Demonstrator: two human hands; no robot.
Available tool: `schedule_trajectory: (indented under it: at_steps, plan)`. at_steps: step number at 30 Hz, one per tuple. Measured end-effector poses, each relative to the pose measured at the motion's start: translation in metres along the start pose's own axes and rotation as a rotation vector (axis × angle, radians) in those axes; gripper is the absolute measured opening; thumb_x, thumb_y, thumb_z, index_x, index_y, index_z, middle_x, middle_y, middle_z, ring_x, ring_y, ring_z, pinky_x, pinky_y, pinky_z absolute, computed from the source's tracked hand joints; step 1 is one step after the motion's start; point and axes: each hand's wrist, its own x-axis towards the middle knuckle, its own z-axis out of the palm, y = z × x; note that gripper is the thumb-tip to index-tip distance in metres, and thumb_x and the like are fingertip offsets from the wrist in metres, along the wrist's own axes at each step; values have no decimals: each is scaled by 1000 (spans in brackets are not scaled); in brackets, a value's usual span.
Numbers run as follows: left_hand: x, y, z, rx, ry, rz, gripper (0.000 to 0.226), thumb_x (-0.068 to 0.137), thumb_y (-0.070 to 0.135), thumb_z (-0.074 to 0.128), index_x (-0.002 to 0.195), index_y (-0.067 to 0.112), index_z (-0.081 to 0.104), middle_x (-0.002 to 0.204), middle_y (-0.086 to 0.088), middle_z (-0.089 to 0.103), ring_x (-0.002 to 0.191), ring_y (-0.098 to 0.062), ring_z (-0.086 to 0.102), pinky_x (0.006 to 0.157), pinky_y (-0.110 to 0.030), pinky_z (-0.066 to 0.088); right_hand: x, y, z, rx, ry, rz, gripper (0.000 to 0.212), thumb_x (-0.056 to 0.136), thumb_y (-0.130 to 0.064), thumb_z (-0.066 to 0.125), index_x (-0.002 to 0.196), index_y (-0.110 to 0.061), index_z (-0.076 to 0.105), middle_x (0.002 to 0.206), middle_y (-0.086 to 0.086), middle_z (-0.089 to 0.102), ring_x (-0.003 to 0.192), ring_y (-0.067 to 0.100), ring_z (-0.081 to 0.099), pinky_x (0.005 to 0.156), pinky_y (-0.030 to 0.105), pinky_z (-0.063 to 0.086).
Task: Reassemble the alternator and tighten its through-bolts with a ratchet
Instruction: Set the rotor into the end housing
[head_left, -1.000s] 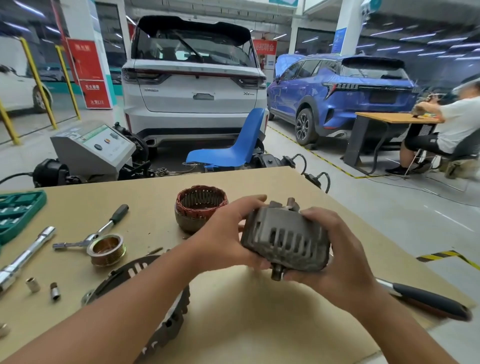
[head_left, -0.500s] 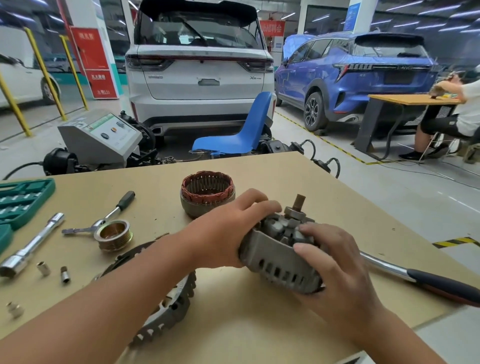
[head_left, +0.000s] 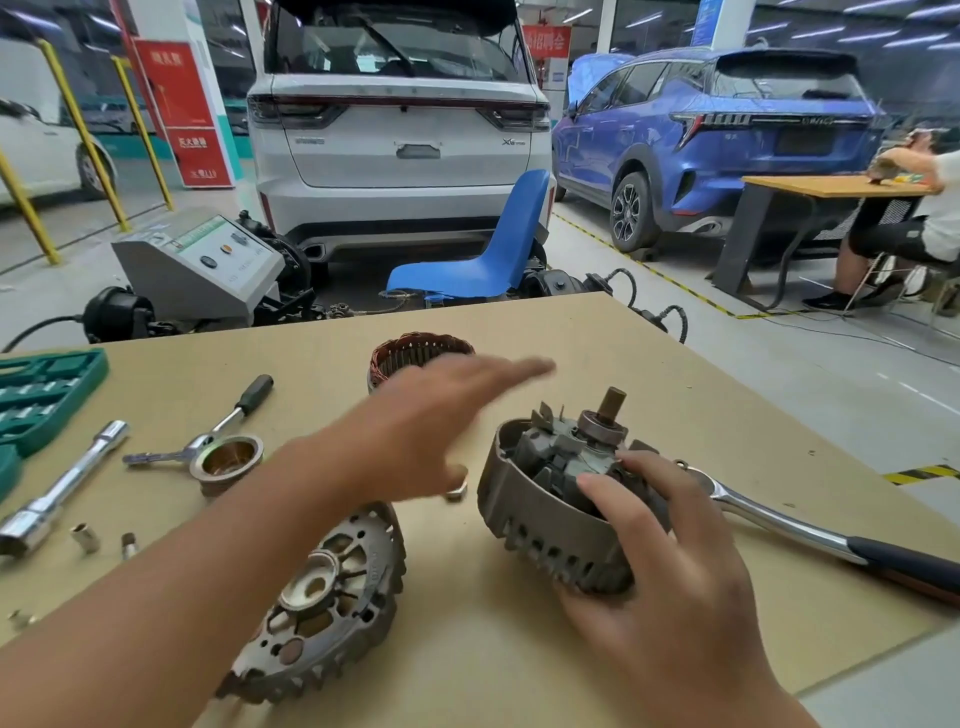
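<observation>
The grey alternator housing (head_left: 545, 525) with the rotor (head_left: 566, 452) inside stands on the table, shaft end up. My right hand (head_left: 665, 561) grips its near right side, fingers curled over the rim. My left hand (head_left: 447, 410) hovers blurred above the table with straight fingers, holding nothing, between the housing and the copper-wound stator (head_left: 415, 351) behind it. The other end cover (head_left: 332, 597) lies flat at my left forearm. A long ratchet (head_left: 810, 530) with a black grip lies to the right of the housing.
A brass pulley (head_left: 226, 462), a small ratchet (head_left: 228, 421), a chrome extension bar (head_left: 62, 488), loose sockets (head_left: 85, 535) and a green socket case (head_left: 41, 395) sit on the left. A nut (head_left: 457, 491) lies near the housing. The table's edge runs close on the right.
The housing came down from mid-air onto the table, shaft end up. My left hand let go of it and swung up and away toward the stator. The right hand kept its hold.
</observation>
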Motion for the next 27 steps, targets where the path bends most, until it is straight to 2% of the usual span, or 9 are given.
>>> schedule_trajectory:
  at_steps: [4, 7, 9, 11, 14, 19, 22, 24, 27]
  plan:
    - [9, -40, -14, 147, 252, -577, 93, 74, 49, 79, 152, 46, 28, 150, 0, 46, 136, -27, 41, 101, -54, 47, 2, -22, -5, 67, -14, 83, 87, 54, -39, 94, 133, -31, 58, 142, 7, 52, 126, 31, 56, 99, 47, 53]
    - [19, -67, 1, -31, 0, -844, 111, 59, 81, 76, 152, 42, 31, 153, -7, 43, 136, -33, 42, 105, -53, 47, 0, -24, -14, 157, 55, 206, 88, 53, -61, 87, 132, -35, 57, 150, -2, 47, 137, 18, 47, 112, 18, 35]
    - [23, -77, 11, -233, -80, -821, 122, 45, 88, 75, 150, 37, 39, 145, -2, 52, 124, -23, 51, 96, -40, 52, -6, -17, -17, 198, 104, 347, 92, 49, -68, 82, 132, -41, 54, 150, -8, 48, 139, 11, 45, 112, 12, 29]
    - [29, -81, 19, -325, -50, -809, 126, 39, 89, 76, 148, 33, 45, 139, 3, 56, 116, -16, 53, 86, -31, 50, -11, -8, -17, 298, 117, 486, 92, 45, -68, 81, 130, -49, 51, 147, -16, 51, 137, 10, 48, 109, 23, 38]
    - [37, -83, 28, -323, 43, -829, 120, 32, 86, 79, 137, 33, 55, 131, 1, 54, 115, -20, 55, 89, -37, 57, -18, 1, -14, 402, 143, 588, 86, 49, -65, 79, 129, -50, 53, 140, -16, 57, 128, 10, 57, 101, 32, 45]
    - [34, -75, 34, -344, 223, -836, 72, 32, 73, 82, 87, 31, 59, 108, 2, 58, 97, -18, 54, 62, -29, 49, -19, 4, -11, 511, 196, 658, 81, 51, -58, 78, 128, -46, 56, 135, -17, 61, 122, 9, 61, 96, 33, 49]
    - [26, -66, 30, -360, 302, -794, 65, 37, 67, 87, 82, 28, 60, 101, 4, 61, 92, -16, 55, 57, -27, 46, -15, 12, -15, 564, 250, 669, 74, 56, -37, 85, 124, -46, 57, 130, -14, 65, 120, 14, 63, 104, 52, 48]
    - [27, -57, 22, -391, 367, -744, 64, 37, 66, 87, 80, 26, 60, 98, 6, 63, 90, -14, 57, 56, -25, 49, -7, 23, -22, 591, 266, 633, 73, 59, -27, 84, 124, -46, 57, 127, -10, 68, 119, 14, 65, 102, 50, 49]
    - [37, -33, -9, -576, 430, -650, 62, 38, 57, 90, 82, 26, 59, 104, 7, 65, 95, -17, 62, 55, -28, 59, 21, 40, -34, 653, 251, 551, 71, 62, -32, 88, 126, -40, 56, 121, -5, 71, 118, 16, 66, 102, 44, 49]
